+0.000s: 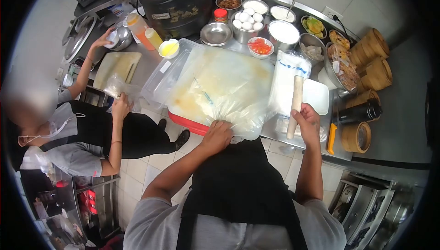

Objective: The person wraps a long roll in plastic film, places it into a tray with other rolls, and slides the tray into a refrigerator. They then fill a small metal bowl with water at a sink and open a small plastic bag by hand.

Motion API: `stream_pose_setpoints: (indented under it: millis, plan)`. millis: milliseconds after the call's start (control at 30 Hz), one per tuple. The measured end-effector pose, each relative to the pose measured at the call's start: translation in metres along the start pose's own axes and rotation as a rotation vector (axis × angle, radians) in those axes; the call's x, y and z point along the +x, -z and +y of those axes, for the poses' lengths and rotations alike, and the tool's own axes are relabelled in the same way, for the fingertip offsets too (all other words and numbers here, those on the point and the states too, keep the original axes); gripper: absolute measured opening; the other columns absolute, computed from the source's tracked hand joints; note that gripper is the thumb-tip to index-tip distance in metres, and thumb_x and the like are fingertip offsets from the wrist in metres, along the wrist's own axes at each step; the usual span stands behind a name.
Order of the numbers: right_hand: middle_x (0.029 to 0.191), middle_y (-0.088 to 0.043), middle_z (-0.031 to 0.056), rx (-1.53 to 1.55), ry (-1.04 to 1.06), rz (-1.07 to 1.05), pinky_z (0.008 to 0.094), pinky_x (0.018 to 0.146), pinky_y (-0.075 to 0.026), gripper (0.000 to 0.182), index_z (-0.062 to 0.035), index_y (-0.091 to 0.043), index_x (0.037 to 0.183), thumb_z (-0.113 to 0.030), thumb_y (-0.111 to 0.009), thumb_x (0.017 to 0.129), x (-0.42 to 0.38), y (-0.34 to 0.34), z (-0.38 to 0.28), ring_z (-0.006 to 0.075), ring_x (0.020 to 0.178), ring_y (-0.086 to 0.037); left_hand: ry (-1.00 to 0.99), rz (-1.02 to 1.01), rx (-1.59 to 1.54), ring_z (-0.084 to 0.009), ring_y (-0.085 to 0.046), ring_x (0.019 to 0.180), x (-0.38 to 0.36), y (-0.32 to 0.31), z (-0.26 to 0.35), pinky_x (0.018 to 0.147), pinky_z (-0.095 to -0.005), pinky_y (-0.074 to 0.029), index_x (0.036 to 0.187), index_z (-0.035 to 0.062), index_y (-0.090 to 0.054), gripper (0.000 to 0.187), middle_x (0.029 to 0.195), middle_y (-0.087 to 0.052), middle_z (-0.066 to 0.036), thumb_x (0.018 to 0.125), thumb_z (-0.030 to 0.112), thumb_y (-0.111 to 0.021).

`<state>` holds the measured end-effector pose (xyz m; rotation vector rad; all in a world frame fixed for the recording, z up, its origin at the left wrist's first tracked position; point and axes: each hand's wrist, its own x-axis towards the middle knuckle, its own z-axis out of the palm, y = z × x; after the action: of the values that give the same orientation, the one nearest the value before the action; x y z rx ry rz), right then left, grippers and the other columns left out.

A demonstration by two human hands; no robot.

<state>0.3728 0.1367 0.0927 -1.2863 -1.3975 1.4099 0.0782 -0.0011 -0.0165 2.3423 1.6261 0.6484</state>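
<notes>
In my right hand (pixel 306 124) is a pale wooden rolling pin (pixel 298 89), held near its lower part and pointing away from me. My left hand (pixel 217 138) is closed at the near edge of a clear plastic sheet (pixel 229 98), which lies wrinkled over a large stained cutting board (pixel 261 66). A red board or tray edge (pixel 185 122) shows under the near left side. Right of the board lies a plastic bag with blue print (pixel 293 62), beside a white lid or tray (pixel 317 96).
A co-worker (pixel 82 135) at left holds a plastic bag (pixel 117 85) by a smaller cutting board (pixel 105 69). Behind stand a bowl of eggs (pixel 247 20), shredded orange food (pixel 260 46), a yellow liquid bowl (pixel 169 48) and a black pot (pixel 176 7). Bamboo steamers (pixel 373 73) and a yellow-handled knife (pixel 332 139) are right.
</notes>
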Motion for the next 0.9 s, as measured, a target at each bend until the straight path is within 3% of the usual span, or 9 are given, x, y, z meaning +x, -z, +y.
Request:
stream_pose_setpoints:
  millis: [100,233,333,433,500,600,733,833,900]
  plan:
    - [0.083,-0.062,-0.0004,0.021,0.023,-0.026,0.0207,0.066,-0.044,0.018,0.0005,-0.062,0.101,-0.008,-0.068,0.086,0.003,-0.003,0.007,0.0057,0.071,-0.054,0.051,0.094,-0.121,-0.0297,-0.055,0.099,-0.007,0.007,0.004,0.093,-0.0433,-0.041,0.081,0.0051,-0.061,0.011,0.096,-0.060,-0.009,0.075,0.011,-0.069]
    - [0.083,-0.062,-0.0003,-0.003,0.014,-0.034,0.0207,0.065,-0.044,0.019,0.0004,-0.062,0.101,-0.008,-0.068,0.086,0.011,-0.007,0.009,0.0055,0.071,-0.054,0.085,0.009,-0.231,-0.0313,-0.058,0.092,-0.027,0.019,0.006,0.087,-0.0423,-0.044,0.081,0.0042,-0.061,0.010,0.089,-0.061,-0.009,0.076,0.010,-0.068]
    - [0.083,-0.063,-0.0003,0.014,0.001,-0.062,0.0207,0.065,-0.044,0.019,0.0005,-0.062,0.101,-0.009,-0.069,0.086,0.017,-0.015,0.006,0.0055,0.070,-0.054,0.104,-0.131,-0.307,-0.0295,-0.060,0.096,-0.041,0.039,0.003,0.087,-0.0404,-0.046,0.092,0.0045,-0.065,0.018,0.096,-0.064,-0.009,0.076,0.009,-0.072]
    - [0.083,-0.063,-0.0003,-0.004,0.016,-0.087,0.0205,0.065,-0.044,0.018,0.0004,-0.062,0.100,-0.009,-0.069,0.086,0.023,-0.023,0.008,0.0053,0.070,-0.054,0.114,-0.065,-0.443,-0.0301,-0.060,0.100,-0.043,0.058,-0.004,0.088,-0.0390,-0.047,0.099,0.0052,-0.066,0.025,0.100,-0.065,-0.011,0.077,0.012,-0.074]
    - [0.082,-0.063,-0.0004,0.007,0.015,-0.104,0.0202,0.064,-0.043,0.018,0.0004,-0.062,0.100,-0.009,-0.069,0.086,0.026,-0.029,0.009,0.0053,0.069,-0.054,0.159,0.158,-0.618,-0.0323,-0.061,0.097,-0.035,0.058,-0.019,0.086,-0.0400,-0.048,0.095,0.0026,-0.066,0.025,0.100,-0.065,-0.014,0.076,0.015,-0.075]
    - [0.083,-0.063,-0.0005,-0.007,-0.015,-0.130,0.0200,0.064,-0.043,0.018,0.0006,-0.062,0.100,-0.009,-0.068,0.086,0.025,-0.038,0.001,0.0054,0.070,-0.054,0.250,0.318,-0.269,-0.0368,-0.061,0.097,-0.001,0.059,-0.053,0.088,-0.0434,-0.048,0.097,0.0009,-0.065,0.024,0.103,-0.064,-0.018,0.077,0.010,-0.072]
    - [0.083,-0.062,-0.0006,-0.026,0.022,-0.168,0.0199,0.064,-0.043,0.019,0.0009,-0.062,0.101,-0.008,-0.068,0.086,0.027,-0.041,0.001,0.0055,0.070,-0.054,0.319,0.282,-0.078,-0.0347,-0.055,0.111,0.050,0.060,-0.104,0.094,-0.0450,-0.045,0.107,-0.0004,-0.062,0.028,0.117,-0.059,-0.020,0.081,0.010,-0.065]
    - [0.083,-0.062,-0.0005,-0.019,0.058,-0.145,0.0201,0.063,-0.043,0.021,0.0012,-0.061,0.102,-0.009,-0.069,0.085,0.023,-0.037,0.001,0.0055,0.071,-0.054,0.524,0.140,0.176,-0.0319,-0.047,0.123,0.081,0.056,-0.121,0.098,-0.0468,-0.041,0.119,-0.0003,-0.055,0.040,0.132,-0.050,-0.019,0.082,0.014,-0.062]
    - [0.083,-0.062,-0.0005,-0.009,0.044,-0.132,0.0200,0.064,-0.043,0.021,0.0013,-0.061,0.102,-0.009,-0.069,0.085,0.019,-0.033,0.003,0.0055,0.071,-0.054,0.723,-0.212,0.208,-0.0304,-0.041,0.128,0.101,0.064,-0.124,0.101,-0.0475,-0.039,0.126,0.0001,-0.048,0.050,0.137,-0.044,-0.017,0.082,0.019,-0.061]
